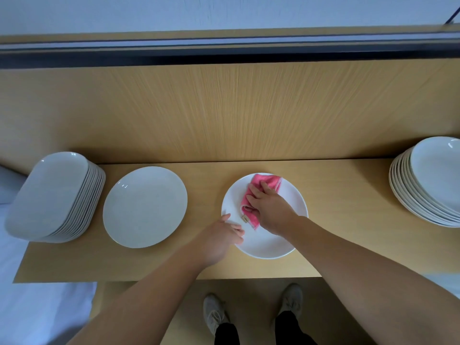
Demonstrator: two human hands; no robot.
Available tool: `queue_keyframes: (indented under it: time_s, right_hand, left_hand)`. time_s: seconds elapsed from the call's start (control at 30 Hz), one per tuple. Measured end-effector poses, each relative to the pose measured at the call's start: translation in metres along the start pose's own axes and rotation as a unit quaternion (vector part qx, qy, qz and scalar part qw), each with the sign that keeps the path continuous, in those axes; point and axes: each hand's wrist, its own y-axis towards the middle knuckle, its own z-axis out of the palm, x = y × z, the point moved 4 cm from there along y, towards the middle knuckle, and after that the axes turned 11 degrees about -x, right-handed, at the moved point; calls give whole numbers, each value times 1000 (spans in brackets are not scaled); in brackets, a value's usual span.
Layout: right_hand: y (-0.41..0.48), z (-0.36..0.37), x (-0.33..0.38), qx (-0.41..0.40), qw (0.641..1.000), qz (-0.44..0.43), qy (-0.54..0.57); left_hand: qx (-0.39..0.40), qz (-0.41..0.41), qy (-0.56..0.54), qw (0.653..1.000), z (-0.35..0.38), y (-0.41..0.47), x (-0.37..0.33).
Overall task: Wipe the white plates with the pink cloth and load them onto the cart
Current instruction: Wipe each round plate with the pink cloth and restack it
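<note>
Nearest, two pale shoes (pixel 215 312) stand below the table (pixel 336 232) edge. Left hand (pixel 221 239) rests on the near-left rim of a white plate (pixel 266 245), fingers relaxed, gripping nothing. Right hand (pixel 270 210) presses the pink cloth (pixel 258 181) flat on that plate, fingers extended. Further left: one bare plate (pixel 145 206), then an oblong plate stack (pixel 54 195). Far right: a round plate stack (pixel 428 185).

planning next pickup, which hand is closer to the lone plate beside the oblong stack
Left. The left hand sits just right of the lone plate, at the rim of the wiped plate; the right hand presses the pink cloth farther right.
</note>
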Motion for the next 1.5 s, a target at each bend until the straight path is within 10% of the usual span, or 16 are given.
queue_keyframes:
  time_s: [0.07, 0.2, 0.3, 0.8, 1.37, 1.5]
  right_hand:
    - [7, -1, 6, -33, 999, -30, -6]
    - [9, 3, 16, -27, 996, 2, 87]
    - [7, 4, 17, 14, 982, 82, 171]
    - [-8, 5, 14, 111, 985, -90, 98]
    - [-71, -27, -30, 246, 965, -80, 37]
    - [-64, -38, -37, 147, 987, -44, 57]
  left_hand:
    - [128, 111, -5, 986, -3, 9, -19]
    - [-40, 65, -53, 996, -25, 12, -21]
    - [-68, 205, -140, 966, -11, -3, -28]
    - [-174, 109, -190, 960, -32, -12, -28]
    - [-12, -32, -188, 982, -34, -8, -25]
    - [-14, -47, -172, 984, -37, -7, -28]
